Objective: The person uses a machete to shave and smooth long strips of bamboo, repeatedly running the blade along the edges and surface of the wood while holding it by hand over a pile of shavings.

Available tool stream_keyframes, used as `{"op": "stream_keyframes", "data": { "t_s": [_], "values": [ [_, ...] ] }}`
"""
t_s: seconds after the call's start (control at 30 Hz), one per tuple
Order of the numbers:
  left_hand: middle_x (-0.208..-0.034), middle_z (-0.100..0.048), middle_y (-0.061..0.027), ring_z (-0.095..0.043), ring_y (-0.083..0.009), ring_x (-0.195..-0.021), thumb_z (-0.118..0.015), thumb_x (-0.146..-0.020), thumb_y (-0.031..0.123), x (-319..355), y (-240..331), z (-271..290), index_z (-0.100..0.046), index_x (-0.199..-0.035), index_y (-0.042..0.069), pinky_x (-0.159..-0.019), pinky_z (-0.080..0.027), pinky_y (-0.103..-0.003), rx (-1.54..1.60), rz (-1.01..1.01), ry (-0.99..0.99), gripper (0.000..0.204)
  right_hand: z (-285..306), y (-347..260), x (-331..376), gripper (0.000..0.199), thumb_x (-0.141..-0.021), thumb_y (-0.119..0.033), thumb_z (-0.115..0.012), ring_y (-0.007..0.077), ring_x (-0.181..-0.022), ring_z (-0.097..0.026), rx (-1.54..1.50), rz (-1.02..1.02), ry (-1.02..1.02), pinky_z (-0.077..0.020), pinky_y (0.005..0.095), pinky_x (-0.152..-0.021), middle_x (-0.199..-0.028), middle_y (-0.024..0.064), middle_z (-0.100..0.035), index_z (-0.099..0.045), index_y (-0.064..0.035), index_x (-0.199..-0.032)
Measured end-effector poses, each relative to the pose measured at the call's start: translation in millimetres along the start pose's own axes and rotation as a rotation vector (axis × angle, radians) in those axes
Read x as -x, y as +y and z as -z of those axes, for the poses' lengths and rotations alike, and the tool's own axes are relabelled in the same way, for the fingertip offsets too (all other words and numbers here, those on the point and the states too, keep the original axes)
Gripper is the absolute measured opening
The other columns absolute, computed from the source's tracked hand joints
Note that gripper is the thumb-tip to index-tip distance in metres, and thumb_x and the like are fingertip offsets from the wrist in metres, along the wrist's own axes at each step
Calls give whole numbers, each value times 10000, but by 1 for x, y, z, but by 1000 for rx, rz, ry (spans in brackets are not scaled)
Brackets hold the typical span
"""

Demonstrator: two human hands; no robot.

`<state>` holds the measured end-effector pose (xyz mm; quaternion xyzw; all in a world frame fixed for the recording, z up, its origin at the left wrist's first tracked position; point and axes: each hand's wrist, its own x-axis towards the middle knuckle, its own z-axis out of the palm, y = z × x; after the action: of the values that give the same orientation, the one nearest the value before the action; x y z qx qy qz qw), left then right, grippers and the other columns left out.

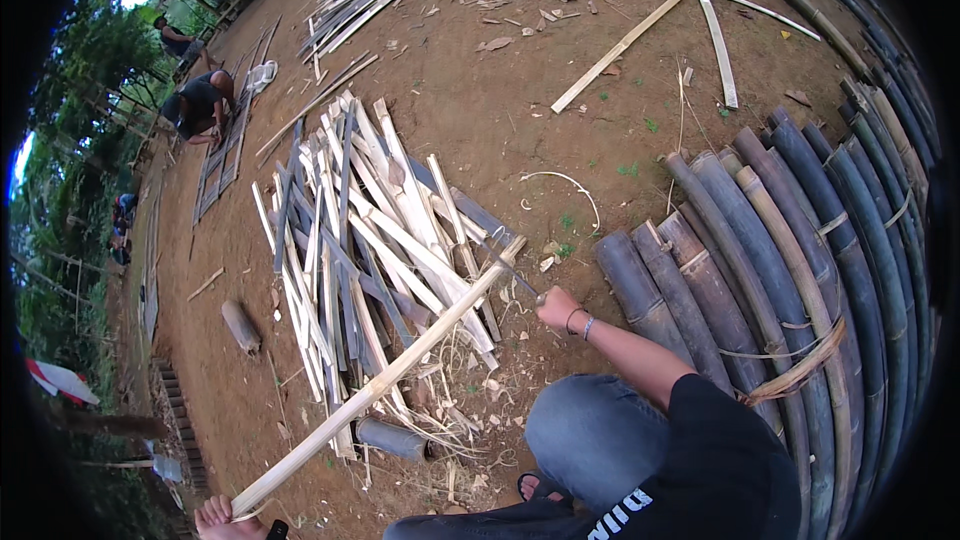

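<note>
Left hand (228, 522) low, gripping bamboo strip (385, 380); right hand (558, 310) outstretched, gripping knife (524, 283).

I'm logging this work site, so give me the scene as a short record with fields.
left hand: grips the near end of a pale strip
right hand: holds a knife by the strip's far end; contact unclear
ahead: loose pile of split pieces
right side: dark poles lying side by side
upper left: another person, bent over
</note>
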<state>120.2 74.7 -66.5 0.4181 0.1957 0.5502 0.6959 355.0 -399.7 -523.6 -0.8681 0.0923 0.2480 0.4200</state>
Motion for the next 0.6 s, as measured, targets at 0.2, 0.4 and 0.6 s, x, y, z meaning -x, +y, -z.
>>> {"op": "stream_keyframes", "data": {
  "t_s": [0.2,0.4,0.6],
  "values": [
    [-478,-254,38,-227,-82,-374,-381,-921,164,2,1,7,-277,-561,166,-358,-217,-232,13,-12,-29,374,42,-12,6,306,-712,-226,-626,408,-799,-668,-67,66,45,-528,447,-730,-759,288,-644,-658,67,-796],
    [-481,-253,40,-226,-76,-376,-375,-919,160,12,6,-2,-279,-566,167,-358,-216,-228,15,-61,-29,366,41,-39,74,274,-708,-233,-629,412,-793,-664,25,145,-86,-535,433,-734,-741,269,-650,-672,33,-763],
    [-486,-242,38,-228,-74,-383,-357,-933,149,21,-3,-20,-277,-569,165,-360,-219,-221,11,-38,-125,373,16,22,-32,287,-704,-222,-627,389,-811,-676,12,-48,96,-542,440,-726,-778,276,-657,-677,50,-780]
  ]
}}
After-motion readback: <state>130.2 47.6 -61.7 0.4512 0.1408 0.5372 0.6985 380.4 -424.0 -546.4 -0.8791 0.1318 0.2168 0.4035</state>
